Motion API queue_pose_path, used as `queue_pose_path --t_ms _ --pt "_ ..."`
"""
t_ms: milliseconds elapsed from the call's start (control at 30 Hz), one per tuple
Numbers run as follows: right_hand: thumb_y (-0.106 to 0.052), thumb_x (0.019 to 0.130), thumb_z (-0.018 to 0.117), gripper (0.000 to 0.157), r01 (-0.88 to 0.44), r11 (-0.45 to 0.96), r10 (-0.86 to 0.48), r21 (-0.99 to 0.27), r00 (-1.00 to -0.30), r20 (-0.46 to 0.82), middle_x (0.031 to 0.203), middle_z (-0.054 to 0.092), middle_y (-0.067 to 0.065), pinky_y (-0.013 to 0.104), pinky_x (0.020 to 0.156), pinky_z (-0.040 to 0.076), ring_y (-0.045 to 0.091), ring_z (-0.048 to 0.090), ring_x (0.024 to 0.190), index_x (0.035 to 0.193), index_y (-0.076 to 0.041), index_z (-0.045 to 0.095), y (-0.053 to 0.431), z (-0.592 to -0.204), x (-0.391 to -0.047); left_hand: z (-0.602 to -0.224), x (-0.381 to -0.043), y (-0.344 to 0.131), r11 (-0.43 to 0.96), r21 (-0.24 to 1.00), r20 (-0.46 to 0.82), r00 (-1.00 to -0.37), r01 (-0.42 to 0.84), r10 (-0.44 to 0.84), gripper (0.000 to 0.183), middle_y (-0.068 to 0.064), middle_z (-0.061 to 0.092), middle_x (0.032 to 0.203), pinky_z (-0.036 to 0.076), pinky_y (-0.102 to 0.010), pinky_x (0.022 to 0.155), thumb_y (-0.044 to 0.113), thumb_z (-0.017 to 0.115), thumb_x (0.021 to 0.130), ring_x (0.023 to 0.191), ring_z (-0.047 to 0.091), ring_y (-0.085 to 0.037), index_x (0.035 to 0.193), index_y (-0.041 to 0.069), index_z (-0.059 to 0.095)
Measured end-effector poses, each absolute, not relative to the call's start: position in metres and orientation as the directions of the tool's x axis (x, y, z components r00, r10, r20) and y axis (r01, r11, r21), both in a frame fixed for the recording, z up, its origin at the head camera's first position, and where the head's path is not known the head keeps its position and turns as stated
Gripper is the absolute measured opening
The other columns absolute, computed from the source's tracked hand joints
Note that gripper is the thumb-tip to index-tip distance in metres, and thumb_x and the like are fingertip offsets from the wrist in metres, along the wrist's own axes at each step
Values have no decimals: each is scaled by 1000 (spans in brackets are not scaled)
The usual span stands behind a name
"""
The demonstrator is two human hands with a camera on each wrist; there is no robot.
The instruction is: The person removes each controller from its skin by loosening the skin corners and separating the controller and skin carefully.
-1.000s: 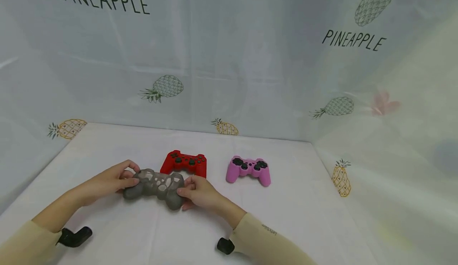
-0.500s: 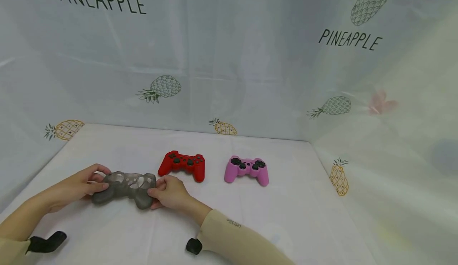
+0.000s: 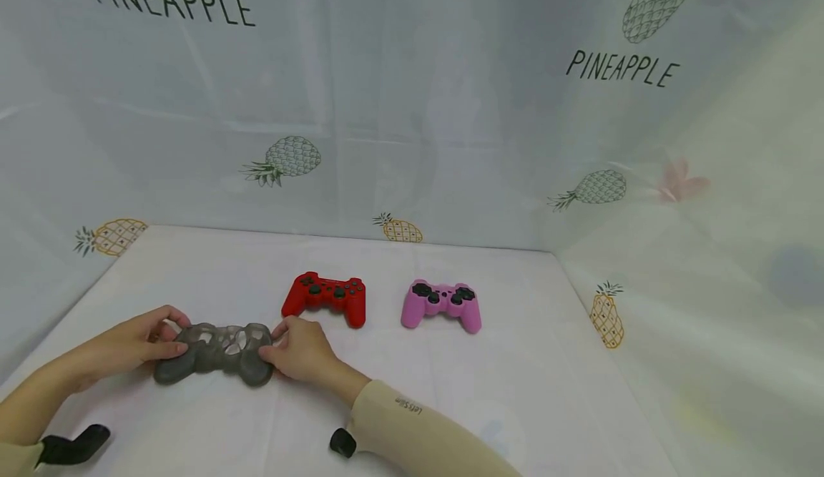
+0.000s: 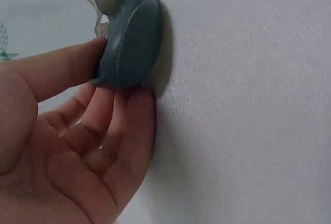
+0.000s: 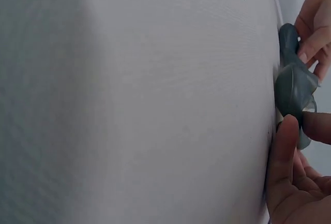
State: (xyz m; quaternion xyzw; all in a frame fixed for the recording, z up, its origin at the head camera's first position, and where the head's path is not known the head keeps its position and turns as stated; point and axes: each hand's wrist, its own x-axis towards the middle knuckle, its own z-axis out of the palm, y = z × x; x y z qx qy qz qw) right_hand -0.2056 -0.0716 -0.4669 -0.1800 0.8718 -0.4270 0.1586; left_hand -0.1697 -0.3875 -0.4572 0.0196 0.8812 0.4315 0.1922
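A grey, partly see-through shell shaped like a game controller [image 3: 222, 347] lies low over the white table, at the left in the head view. Pale irregular patches show in its middle. My left hand [image 3: 136, 341] pinches its left grip, thumb on top and fingers underneath; the left wrist view shows this end of the grey shell [image 4: 132, 43] close against the cloth. On the other end, my right hand [image 3: 304, 350] pinches the right grip between thumb and fingers. A red game controller [image 3: 326, 297] lies just behind the right hand, and a pink game controller [image 3: 443, 304] farther right.
White cloth covers the table [image 3: 515, 377], with its back edge against a pale curtain [image 3: 438, 105] printed with pineapples. Black wrist-camera pieces stick out from both cuffs, such as the one [image 3: 343, 443] by the right sleeve [image 3: 412, 427].
Both hands have carried the grey shell leftward and slightly toward me, away from the red controller, which is now less covered. The red and pink controllers stay in place.
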Motion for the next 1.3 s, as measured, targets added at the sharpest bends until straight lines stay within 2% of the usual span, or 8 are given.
queue_pose_path --t_ms 200,400,567,733,833,933,1100,1300 --pt "-29 96 78 25 -212 616 -470 -759 -872 -138 66 59 -7 21 60 44 6 55 58 114 -13 68 -63 -460 -208 -455 -172 -390 674 735 -292 -931 -73 218 49 -10 56 111 53 -27 74 29 68 106 89 59 -11 141 2 48" --pt "-23 98 76 25 -300 550 -512 -779 -859 -31 71 62 -9 20 62 48 4 57 61 119 -11 70 -30 -455 -222 -438 -183 -381 721 693 -239 -939 14 248 45 -8 63 118 54 -29 77 31 65 108 96 65 -10 140 3 50" --pt "-14 98 73 17 -386 501 -500 -775 -860 105 80 65 -7 20 66 49 2 57 67 114 -8 71 2 -438 -237 -424 -196 -357 788 602 -92 -970 126 226 44 -7 68 117 53 -36 77 32 70 105 103 68 -21 136 4 56" --pt "-10 97 73 26 -416 531 -441 -738 -880 179 104 69 7 23 71 51 8 59 76 122 -3 68 26 -425 -253 -415 -211 -324 798 577 -10 -976 173 219 58 -15 69 123 57 -42 80 37 75 101 110 67 -33 144 5 53" --pt "-13 97 74 39 -379 562 -400 -735 -902 160 124 63 17 27 76 52 11 60 80 133 -3 64 35 -424 -260 -414 -222 -302 787 590 -13 -973 180 232 69 -20 68 129 60 -47 83 39 78 98 113 67 -36 151 6 47" --pt "-20 97 74 53 -334 600 -377 -727 -919 112 135 57 20 30 79 52 12 60 83 145 -7 57 40 -428 -264 -417 -233 -283 777 605 -37 -968 175 247 79 -23 66 133 60 -51 86 39 79 97 115 67 -37 157 6 41" --pt "-29 97 76 68 -310 657 -374 -687 -926 60 136 58 18 37 86 54 19 59 97 156 -10 48 41 -441 -267 -424 -245 -257 771 616 -59 -965 165 254 84 -25 66 134 61 -50 84 37 80 95 112 68 -36 160 6 37" --pt "-32 98 75 70 -261 696 -358 -669 -934 -8 132 60 15 45 100 54 25 60 116 157 -10 44 40 -453 -268 -431 -252 -237 769 617 -80 -959 167 272 80 -25 67 130 60 -49 83 34 81 94 107 70 -33 157 5 42"
